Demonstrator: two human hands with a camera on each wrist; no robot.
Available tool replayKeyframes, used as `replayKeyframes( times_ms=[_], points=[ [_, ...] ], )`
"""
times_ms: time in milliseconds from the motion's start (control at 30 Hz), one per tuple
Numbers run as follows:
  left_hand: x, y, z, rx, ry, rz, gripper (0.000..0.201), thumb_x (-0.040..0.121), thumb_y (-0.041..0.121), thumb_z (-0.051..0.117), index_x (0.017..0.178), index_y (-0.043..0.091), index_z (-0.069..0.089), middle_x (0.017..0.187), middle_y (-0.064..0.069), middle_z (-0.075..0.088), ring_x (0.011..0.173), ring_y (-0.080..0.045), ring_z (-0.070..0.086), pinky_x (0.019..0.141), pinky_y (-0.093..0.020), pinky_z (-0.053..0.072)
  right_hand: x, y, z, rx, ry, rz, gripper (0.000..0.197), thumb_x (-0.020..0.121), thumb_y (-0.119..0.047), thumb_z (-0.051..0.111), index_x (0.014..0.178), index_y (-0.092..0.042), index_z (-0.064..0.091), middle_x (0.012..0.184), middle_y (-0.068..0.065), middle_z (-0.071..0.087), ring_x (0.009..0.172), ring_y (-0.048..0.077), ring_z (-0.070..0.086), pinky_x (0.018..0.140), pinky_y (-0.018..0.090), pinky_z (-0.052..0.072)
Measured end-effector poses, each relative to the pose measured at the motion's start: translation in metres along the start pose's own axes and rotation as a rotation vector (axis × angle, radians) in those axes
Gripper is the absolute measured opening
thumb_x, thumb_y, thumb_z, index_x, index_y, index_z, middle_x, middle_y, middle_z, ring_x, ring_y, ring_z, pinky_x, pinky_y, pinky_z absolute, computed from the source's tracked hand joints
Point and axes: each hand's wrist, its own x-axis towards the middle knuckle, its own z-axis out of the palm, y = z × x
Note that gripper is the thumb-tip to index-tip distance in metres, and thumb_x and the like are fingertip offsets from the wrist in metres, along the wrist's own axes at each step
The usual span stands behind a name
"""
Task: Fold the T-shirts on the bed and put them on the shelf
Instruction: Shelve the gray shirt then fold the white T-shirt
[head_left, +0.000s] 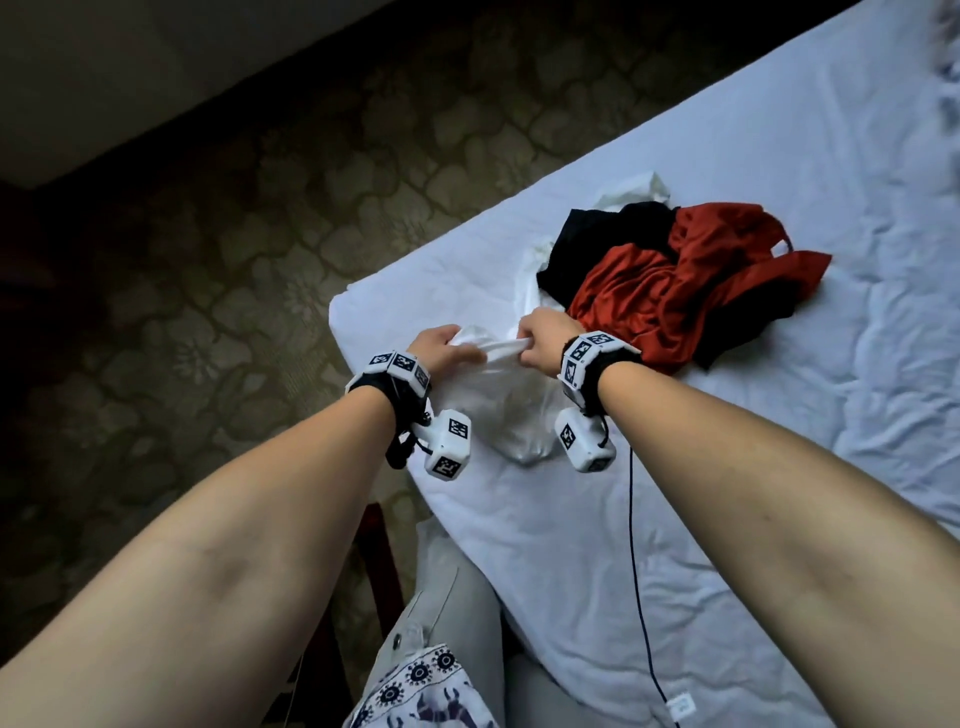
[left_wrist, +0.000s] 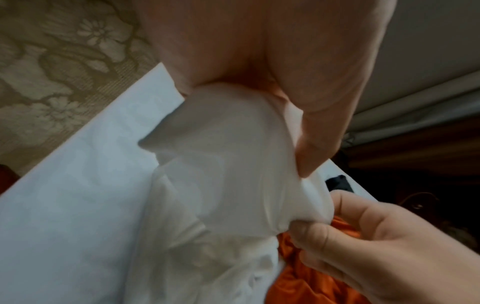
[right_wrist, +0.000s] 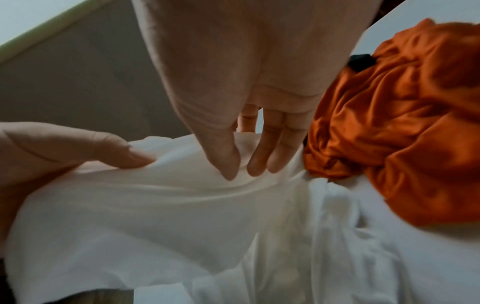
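Floor (head_left: 208, 249): on your left, with a flower pattern, beside the bed.
Your left hand (head_left: 441, 349): it grips one bunch of the white T-shirt (head_left: 519, 405). In the left wrist view your thumb (left_wrist: 324, 123) presses on the cloth.
White T-shirt: one. It lies near the corner of the bed (head_left: 727, 467), pulled tight between your two hands. The rest of it hangs down to the sheet and runs under the pile.
Your right hand (head_left: 545, 338): it pinches the same white T-shirt just beside your left hand. In the right wrist view your fingertips (right_wrist: 257, 164) squeeze a fold of it.
Wrist bands: two, one on each arm, with black and white square marks.
Cord (head_left: 636, 571): one thin dark cord runs down across the sheet from your right wrist.
Black T-shirt (head_left: 597, 239): one, crumpled, lying on part of the white one.
Red T-shirt (head_left: 675, 291): one, crumpled, touching the black one, just right of your right hand.
T-shirts counted: three, all on the bed.
Bed: one, with a wrinkled white sheet.
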Motion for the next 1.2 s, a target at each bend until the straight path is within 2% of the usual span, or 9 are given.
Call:
replayKeyframes(
  times_ms=[100, 200, 400, 533, 633, 767, 900, 1033, 1200],
  points=[
    [-0.02, 0.023, 0.007, 0.013, -0.038, 0.053, 0.031, 0.063, 0.033, 0.077, 0.085, 0.016, 0.065, 0.084, -0.008, 0.066, 0.079, -0.025, 0.063, 0.078, -0.04, 0.053, -0.034, 0.003, -0.018, 0.01, 0.085, 0.035, 0.019, 0.079, -0.024, 0.069, 0.094, -0.013, 0.064, 0.108, 0.009, 0.06, 0.103, 0.028, 0.058, 0.07, 0.028, 0.037],
    [-0.047, 0.047, 0.014, -0.014, -0.049, 0.108, 0.018, 0.075, 0.022, 0.078, 0.083, 0.015, 0.063, 0.076, -0.004, 0.062, 0.069, -0.019, 0.06, 0.065, -0.028, 0.05, -0.069, 0.005, -0.037, 0.006, 0.176, 0.075, 0.018, 0.075, -0.029, 0.068, 0.086, -0.015, 0.062, 0.099, 0.004, 0.061, 0.096, 0.028, 0.059, 0.069, 0.029, 0.043],
    [-0.111, 0.099, 0.035, 0.097, -0.023, 0.229, 0.048, 0.056, 0.043, 0.079, 0.094, 0.017, 0.064, 0.079, -0.001, 0.062, 0.075, -0.019, 0.059, 0.071, -0.033, 0.048, -0.152, 0.002, -0.07, 0.021, 0.389, 0.055, 0.011, 0.072, -0.03, 0.062, 0.078, -0.02, 0.062, 0.09, 0.008, 0.062, 0.101, 0.028, 0.052, 0.079, 0.031, 0.038],
    [-0.166, 0.134, 0.051, 0.139, -0.066, 0.328, 0.05, 0.06, 0.038, 0.078, 0.098, 0.007, 0.069, 0.08, -0.007, 0.062, 0.073, -0.021, 0.059, 0.068, -0.032, 0.047, -0.211, -0.003, -0.094, 0.192, 0.474, 0.033, 0.009, 0.078, -0.019, 0.06, 0.07, -0.016, 0.057, 0.073, 0.006, 0.055, 0.083, 0.029, 0.057, 0.062, 0.024, 0.033],
    [-0.207, 0.159, 0.06, 0.155, -0.055, 0.431, 0.057, 0.06, 0.036, 0.08, 0.108, 0.008, 0.067, 0.088, -0.007, 0.065, 0.08, -0.022, 0.063, 0.079, -0.037, 0.052, -0.258, 0.002, -0.111, 0.349, 0.514, -0.013, 0.008, 0.071, -0.011, 0.062, 0.076, -0.015, 0.056, 0.076, 0.007, 0.057, 0.081, 0.029, 0.057, 0.059, 0.023, 0.036],
    [-0.264, 0.185, 0.077, 0.19, -0.082, 0.568, 0.034, 0.076, 0.012, 0.073, 0.109, 0.009, 0.067, 0.09, -0.011, 0.065, 0.081, -0.024, 0.062, 0.074, -0.032, 0.051, -0.314, 0.009, -0.128, 0.547, 0.482, -0.05, 0.046, 0.058, -0.027, 0.061, 0.103, -0.032, 0.056, 0.093, 0.004, 0.069, 0.088, 0.024, 0.066, 0.079, 0.035, 0.056],
    [-0.318, 0.212, 0.101, 0.243, -0.076, 0.687, 0.029, 0.082, 0.0, 0.067, 0.112, 0.003, 0.066, 0.09, -0.011, 0.065, 0.079, -0.02, 0.062, 0.073, -0.029, 0.05, -0.373, 0.011, -0.144, 0.525, 0.559, -0.06, 0.009, 0.075, -0.03, 0.065, 0.083, -0.028, 0.063, 0.091, 0.003, 0.069, 0.092, 0.022, 0.064, 0.082, 0.034, 0.05],
    [-0.362, 0.236, 0.124, 0.314, 0.008, 0.746, 0.046, 0.079, 0.003, 0.073, 0.121, 0.012, 0.059, 0.097, -0.006, 0.062, 0.086, -0.019, 0.061, 0.067, -0.021, 0.052, -0.417, 0.02, -0.155, 0.481, 0.806, -0.031, 0.019, 0.086, -0.025, 0.057, 0.068, -0.025, 0.056, 0.078, 0.001, 0.064, 0.082, 0.024, 0.061, 0.071, 0.032, 0.046],
    [-0.397, 0.248, 0.149, 0.465, 0.024, 0.668, 0.011, 0.084, 0.014, 0.068, 0.087, 0.009, 0.059, 0.068, -0.005, 0.053, 0.059, -0.02, 0.048, 0.051, -0.024, 0.04, -0.466, 0.028, -0.17, 0.501, 0.975, -0.036, 0.013, 0.089, -0.021, 0.052, 0.086, -0.019, 0.064, 0.09, 0.005, 0.069, 0.086, 0.024, 0.062, 0.077, 0.034, 0.051]
  ],
)
